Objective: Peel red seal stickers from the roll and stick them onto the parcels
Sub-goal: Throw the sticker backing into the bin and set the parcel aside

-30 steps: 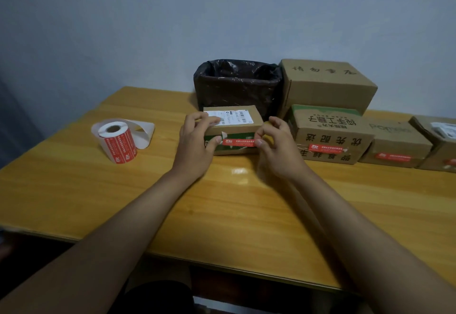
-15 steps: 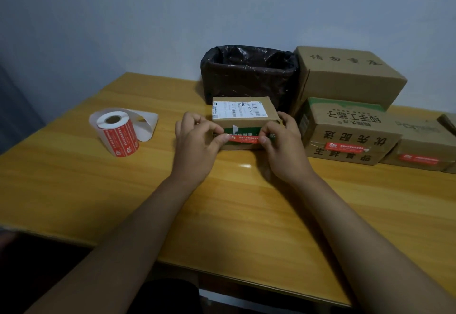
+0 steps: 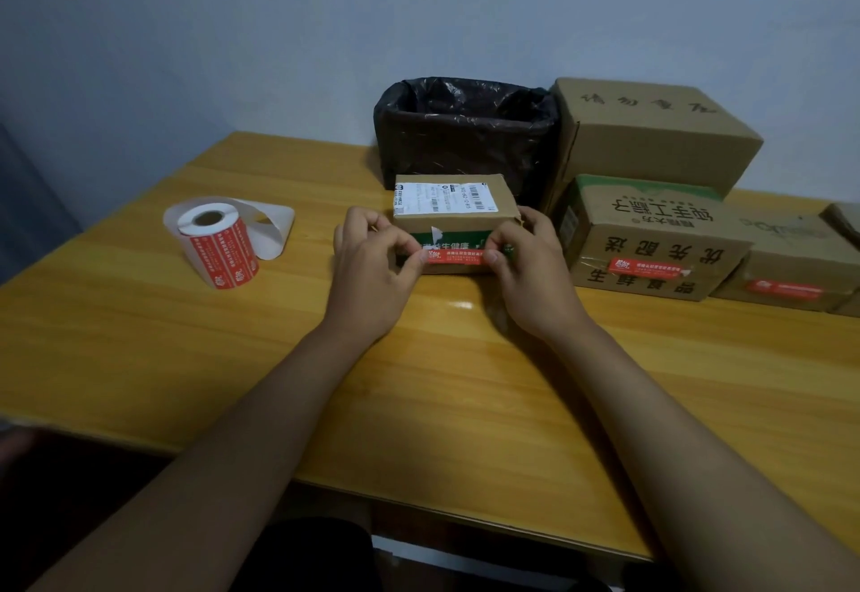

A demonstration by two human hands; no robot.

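both hands are on the small cardboard parcel (image 3: 453, 219) sitting mid-table on the glossy yellow wood-grain table (image 3: 232, 359). the red seal sticker (image 3: 458, 257) runs flat across the parcel's front face, just under a green band with white chinese print (i can make out 生健康 there, the rest is covered). the left hand (image 3: 372, 272) has its thumb tip pressed on the sticker's left end, fingers curled in loosely; the right hand (image 3: 528, 272) pinches the right end against the box with thumb and forefinger. on top of the parcel is a white shipping label (image 3: 444, 197) with barcodes, text too small to read. the sticker roll (image 3: 218, 245) stands on end off to the left, red stickers with white print wrapped round a white core, bare backing paper (image 3: 270, 228) curling behind it. behind the parcel is a box lined with a crinkly black plastic bag (image 3: 465, 131). to the right, a bigger carton (image 3: 647, 238) printed 优先配送 upside down already wears a red sticker, a plain brown carton (image 3: 651, 131) is stacked behind it, and a lower box (image 3: 791, 265) beside it has a sticker too.
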